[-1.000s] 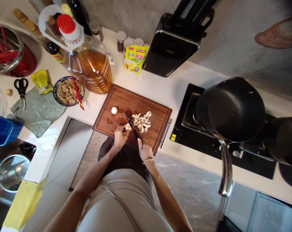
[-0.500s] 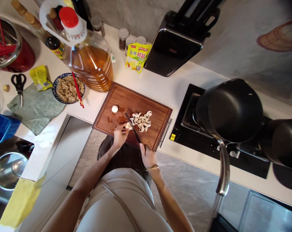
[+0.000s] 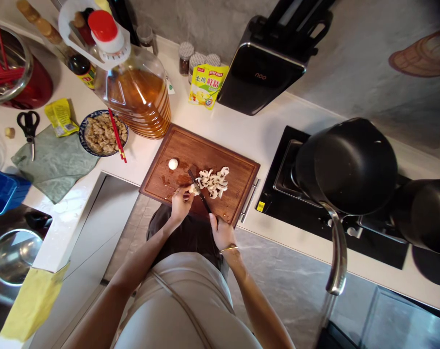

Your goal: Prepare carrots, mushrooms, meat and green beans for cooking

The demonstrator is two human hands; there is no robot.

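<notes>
My left hand (image 3: 182, 201) pinches a pale mushroom (image 3: 193, 189) near the front edge of a wooden cutting board (image 3: 198, 145). Wrapped round the handle of a dark-bladed knife (image 3: 203, 197) is my right hand (image 3: 222, 231), with a thin bracelet at the wrist. The blade lies against the right side of the held mushroom, which my fingers partly hide. Just right of the blade, sliced mushrooms (image 3: 215, 182) form a loose pile. One whole white mushroom (image 3: 173, 164) sits at the board's left, on a wet patch.
A large oil jug (image 3: 136, 97) and a bowl of meat pieces (image 3: 102, 133) with red chopsticks stand left of the board. Behind are a seasoning packet (image 3: 208, 85) and a knife block (image 3: 261, 68). To the right, a black pan (image 3: 350, 165) rests on the stove, its handle jutting forward.
My right hand has shifted very slightly up and left with the knife. My left hand keeps its grip on the mushroom, and the rest looks the same.
</notes>
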